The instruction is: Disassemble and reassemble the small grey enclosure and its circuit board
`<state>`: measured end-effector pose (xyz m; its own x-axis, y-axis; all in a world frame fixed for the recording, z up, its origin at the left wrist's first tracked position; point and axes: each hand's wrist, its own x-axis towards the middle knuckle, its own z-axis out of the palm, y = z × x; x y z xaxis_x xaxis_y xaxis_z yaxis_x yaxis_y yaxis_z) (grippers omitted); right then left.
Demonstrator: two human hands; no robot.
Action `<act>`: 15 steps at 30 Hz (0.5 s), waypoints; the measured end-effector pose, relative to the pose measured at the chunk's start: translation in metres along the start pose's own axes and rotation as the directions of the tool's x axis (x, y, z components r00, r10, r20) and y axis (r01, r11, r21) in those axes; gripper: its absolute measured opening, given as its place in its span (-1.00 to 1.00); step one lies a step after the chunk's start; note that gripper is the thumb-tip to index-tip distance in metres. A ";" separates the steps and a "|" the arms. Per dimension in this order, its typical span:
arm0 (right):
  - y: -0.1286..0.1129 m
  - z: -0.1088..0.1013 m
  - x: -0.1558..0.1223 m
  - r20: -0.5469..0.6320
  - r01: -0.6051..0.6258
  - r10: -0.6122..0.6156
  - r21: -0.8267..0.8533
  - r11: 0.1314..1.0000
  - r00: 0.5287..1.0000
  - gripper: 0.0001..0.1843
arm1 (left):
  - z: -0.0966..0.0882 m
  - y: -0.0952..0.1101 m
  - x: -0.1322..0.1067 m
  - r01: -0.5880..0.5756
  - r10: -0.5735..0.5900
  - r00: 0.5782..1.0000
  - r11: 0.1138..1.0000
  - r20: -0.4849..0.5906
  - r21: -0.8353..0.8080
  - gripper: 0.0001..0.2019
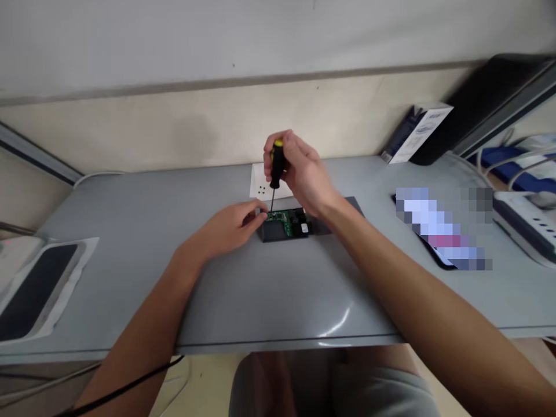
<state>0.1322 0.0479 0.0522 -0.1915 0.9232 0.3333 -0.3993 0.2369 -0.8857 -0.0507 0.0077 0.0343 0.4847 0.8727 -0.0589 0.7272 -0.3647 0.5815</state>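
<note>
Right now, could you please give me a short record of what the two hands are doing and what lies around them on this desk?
right hand: grips screwdriver upright, tip down on circuit board
left hand: fingertips at the board's left edge
board: green, sits in black housing on grey table
behind: white plate
far right: power strip, box

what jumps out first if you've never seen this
The right hand grips a black-and-yellow screwdriver upright at the middle of the grey table, its tip down on a green circuit board in a dark case. The left hand touches the board's left end.
</note>
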 end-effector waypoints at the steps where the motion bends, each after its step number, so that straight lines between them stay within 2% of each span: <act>1: 0.000 0.002 0.001 -0.025 -0.011 0.011 0.017 1.000 1.000 -0.46 | 0.001 0.000 0.001 -0.009 0.009 1.000 1.000 -0.003 -0.002 -0.69; 4: 0.001 0.010 0.000 -0.105 -0.009 0.019 0.098 0.995 0.994 -0.44 | 0.004 -0.002 0.001 -0.006 0.006 1.000 1.000 -0.003 -0.014 -0.69; 9: 0.003 0.013 -0.008 -0.155 0.027 -0.001 0.164 0.986 0.988 -0.51 | 0.004 0.000 0.001 -0.027 0.028 1.000 0.999 -0.008 0.023 -0.71; 15: -0.001 0.000 -0.007 -0.099 -0.010 0.017 0.074 0.997 0.995 -0.53 | 0.006 -0.001 0.001 -0.072 0.074 0.997 0.996 -0.034 0.054 -0.73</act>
<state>0.1336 0.0411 0.0507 -0.1091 0.9525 0.2844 -0.4624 0.2046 -0.8627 -0.0473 0.0071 0.0289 0.5204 0.8538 0.0122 0.7156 -0.4439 0.5394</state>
